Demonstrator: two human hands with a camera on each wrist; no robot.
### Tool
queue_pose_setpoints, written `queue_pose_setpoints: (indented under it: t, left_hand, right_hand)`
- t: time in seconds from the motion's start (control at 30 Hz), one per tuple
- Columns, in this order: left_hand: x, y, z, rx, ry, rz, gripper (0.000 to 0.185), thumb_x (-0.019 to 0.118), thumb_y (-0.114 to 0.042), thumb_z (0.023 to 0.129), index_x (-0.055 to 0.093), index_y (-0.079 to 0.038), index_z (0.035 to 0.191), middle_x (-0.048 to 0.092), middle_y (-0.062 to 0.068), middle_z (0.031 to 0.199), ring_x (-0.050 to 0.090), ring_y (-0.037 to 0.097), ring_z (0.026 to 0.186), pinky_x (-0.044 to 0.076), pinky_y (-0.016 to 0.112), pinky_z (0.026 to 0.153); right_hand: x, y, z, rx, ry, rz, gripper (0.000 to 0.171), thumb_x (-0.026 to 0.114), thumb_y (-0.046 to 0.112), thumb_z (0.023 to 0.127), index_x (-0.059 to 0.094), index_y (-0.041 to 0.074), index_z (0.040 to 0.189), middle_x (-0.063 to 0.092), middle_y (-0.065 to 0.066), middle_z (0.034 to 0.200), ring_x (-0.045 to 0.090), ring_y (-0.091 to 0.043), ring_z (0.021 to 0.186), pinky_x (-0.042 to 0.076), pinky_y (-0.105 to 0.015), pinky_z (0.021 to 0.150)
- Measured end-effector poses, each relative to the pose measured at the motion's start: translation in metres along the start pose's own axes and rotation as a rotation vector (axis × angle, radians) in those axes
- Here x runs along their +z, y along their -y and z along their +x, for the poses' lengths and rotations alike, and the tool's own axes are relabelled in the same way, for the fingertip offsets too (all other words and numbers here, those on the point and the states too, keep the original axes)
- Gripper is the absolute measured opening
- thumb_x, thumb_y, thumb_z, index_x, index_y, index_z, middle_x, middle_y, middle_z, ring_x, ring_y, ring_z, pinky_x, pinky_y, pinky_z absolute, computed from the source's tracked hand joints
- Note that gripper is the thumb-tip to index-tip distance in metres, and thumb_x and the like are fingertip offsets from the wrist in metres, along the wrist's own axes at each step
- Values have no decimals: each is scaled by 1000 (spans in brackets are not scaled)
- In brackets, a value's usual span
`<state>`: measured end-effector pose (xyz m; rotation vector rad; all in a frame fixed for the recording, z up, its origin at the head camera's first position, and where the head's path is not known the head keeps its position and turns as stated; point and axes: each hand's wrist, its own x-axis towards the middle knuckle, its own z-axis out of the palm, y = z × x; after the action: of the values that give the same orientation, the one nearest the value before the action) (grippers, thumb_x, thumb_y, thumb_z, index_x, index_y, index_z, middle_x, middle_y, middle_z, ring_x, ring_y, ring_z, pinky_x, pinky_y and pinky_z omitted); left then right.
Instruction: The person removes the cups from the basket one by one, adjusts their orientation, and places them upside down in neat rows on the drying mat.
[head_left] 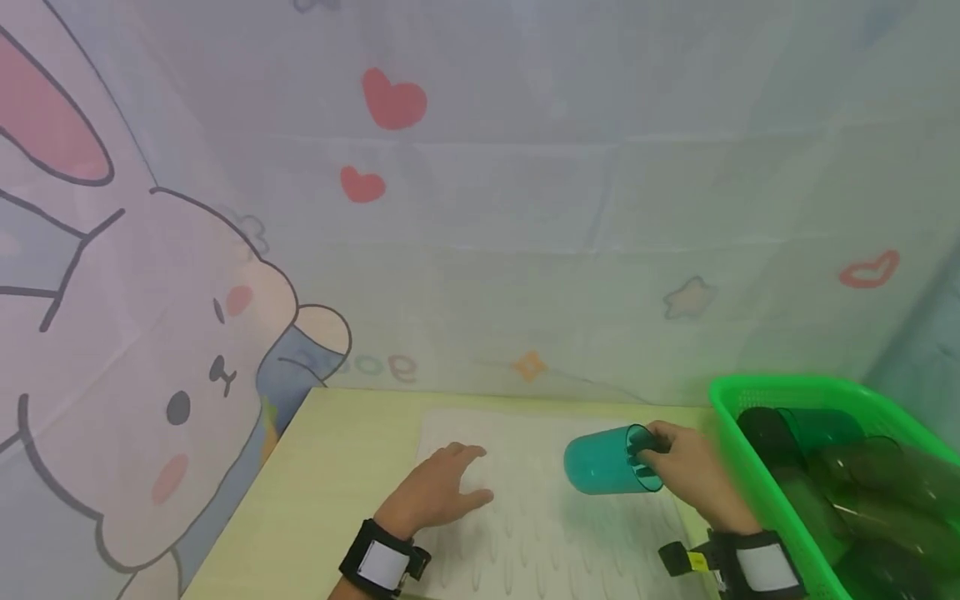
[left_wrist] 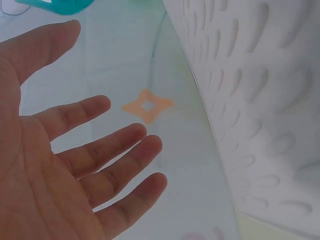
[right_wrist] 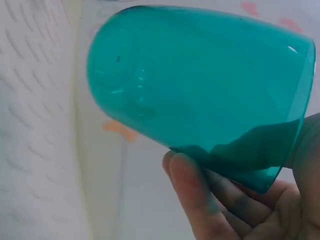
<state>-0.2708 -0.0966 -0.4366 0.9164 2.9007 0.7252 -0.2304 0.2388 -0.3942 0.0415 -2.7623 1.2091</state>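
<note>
Teal cup [head_left: 600,462]: one unit is held in the air above the ribbed board, tipped on its side; its base is turned toward the left hand and its mouth toward the right wrist.
Right hand [head_left: 697,467]: one cup is gripped; the wall near the mouth is pinched between thumb and fingers, with the gap closed down to the wall's thickness.
Left hand [head_left: 441,492]: nothing is held; the fingers are extended and parted, the thumb is set wide of them, and the cup is not touched.
Ribbed board [head_left: 525,533]: one white unit, covered with raised ridges, is laid on the table [head_left: 315,467].
Green basket [head_left: 787,385]: one unit is positioned to the right of the board; several cups are contained, one of them teal [head_left: 825,427], the others dark or brownish; the exact total cannot be told because of overlap.
Wrist straps [head_left: 381,562]: two are fitted, one per wrist.
Backdrop [head_left: 525,208]: one rabbit [head_left: 150,358] and two solid red hearts [head_left: 393,102] are printed.
</note>
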Motion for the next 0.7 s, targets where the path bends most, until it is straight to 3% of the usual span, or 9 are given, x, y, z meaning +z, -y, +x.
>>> queue_pose_setpoints:
  t: [0.13, 0.33, 0.57, 0.7]
  left_hand:
    - [3, 0, 2, 2, -5, -4, 58, 62, -43, 89, 50, -11, 135, 50, 11, 133, 49, 27, 120, 44, 44, 94]
    - [2, 1, 7, 8, -24, -32, 62, 62, -46, 88, 47, -11, 137, 47, 10, 134, 49, 25, 121, 44, 42, 95]
    - [11, -1, 11, 51, -90, -133, 61, 60, -45, 90, 44, -13, 140, 47, 6, 135, 53, 24, 115, 47, 40, 89]
    - [12, -3, 13, 106, -126, -183, 63, 58, -50, 90, 41, -18, 142, 44, 2, 138, 53, 22, 115, 47, 38, 91]
  right_hand:
    - [23, -8, 4, 92, 39, 220, 36, 50, 4, 92, 50, -12, 125, 55, -29, 120, 52, -42, 110, 47, -50, 87]
    - [50, -16, 13, 133, 77, 455, 31, 43, 1, 95, 48, -14, 123, 50, -30, 126, 52, -36, 112, 48, -46, 88]
    - [71, -11, 15, 173, 171, 551, 48, 35, 0, 96, 24, -17, 139, 26, -36, 142, 37, -44, 124, 38, -54, 98]
    - [81, -8, 15, 175, 179, 600, 47, 35, 3, 98, 27, -16, 139, 31, -33, 140, 43, -37, 117, 42, -48, 96]
